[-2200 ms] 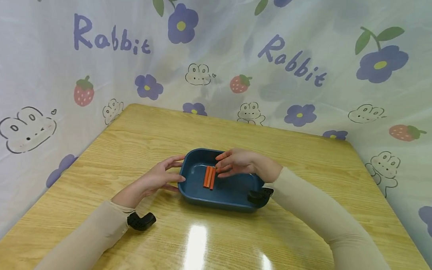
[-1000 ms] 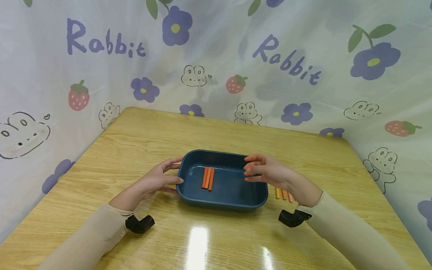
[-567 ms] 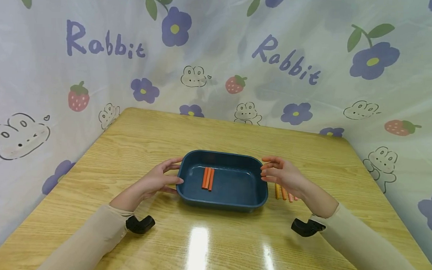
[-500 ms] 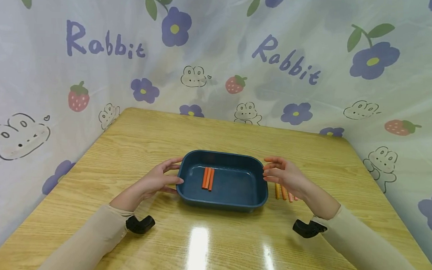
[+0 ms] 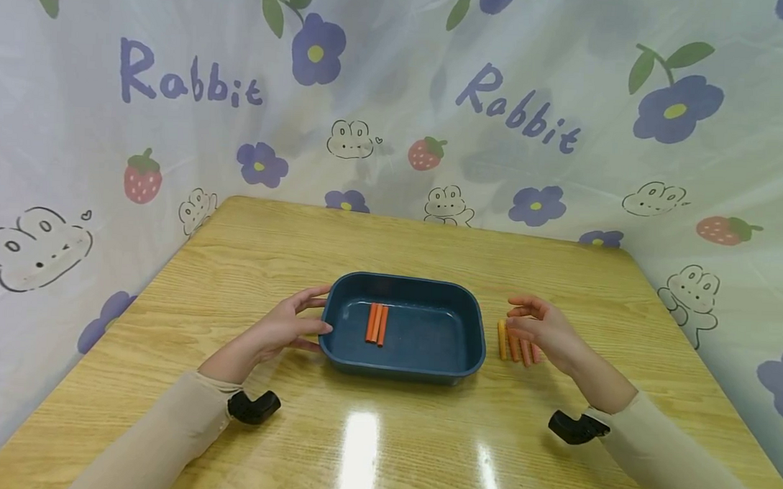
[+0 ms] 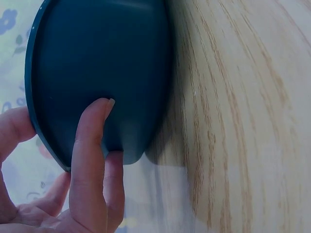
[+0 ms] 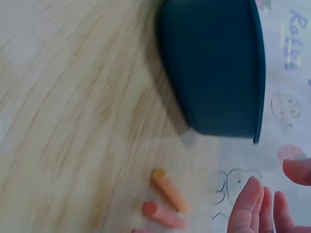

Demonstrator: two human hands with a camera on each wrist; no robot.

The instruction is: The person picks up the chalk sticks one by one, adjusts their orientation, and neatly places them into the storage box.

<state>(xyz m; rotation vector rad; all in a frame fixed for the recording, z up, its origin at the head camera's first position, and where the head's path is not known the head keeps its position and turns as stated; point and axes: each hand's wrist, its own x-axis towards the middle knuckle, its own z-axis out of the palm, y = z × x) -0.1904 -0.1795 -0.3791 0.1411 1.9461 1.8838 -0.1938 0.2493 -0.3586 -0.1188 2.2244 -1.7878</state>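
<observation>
A dark blue bin [image 5: 427,346] stands on the table with three orange crayon-like sticks [image 5: 376,324] side by side in its left half. My left hand [image 5: 285,323] touches the bin's left end, its fingers spread along the outside; the left wrist view shows the thumb or a finger [image 6: 90,155] against the wall. To the right of the bin lie several similar sticks, one yellow [image 5: 502,340], the others orange to pink [image 5: 526,352]. My right hand [image 5: 550,336] hovers over them with loosely bent fingers and partly hides them. I see nothing in its grasp.
A wooden table [image 5: 288,234] carries everything. A white cloth [image 5: 384,71] printed with rabbits, flowers and strawberries hangs behind it and along both sides. Black wrist devices [image 5: 254,407] sit on both sleeves.
My right hand has moved from inside the bin, beside the three sticks, out over the right rim to the sticks on the table, which it uncovered on the way. My left hand stays put.
</observation>
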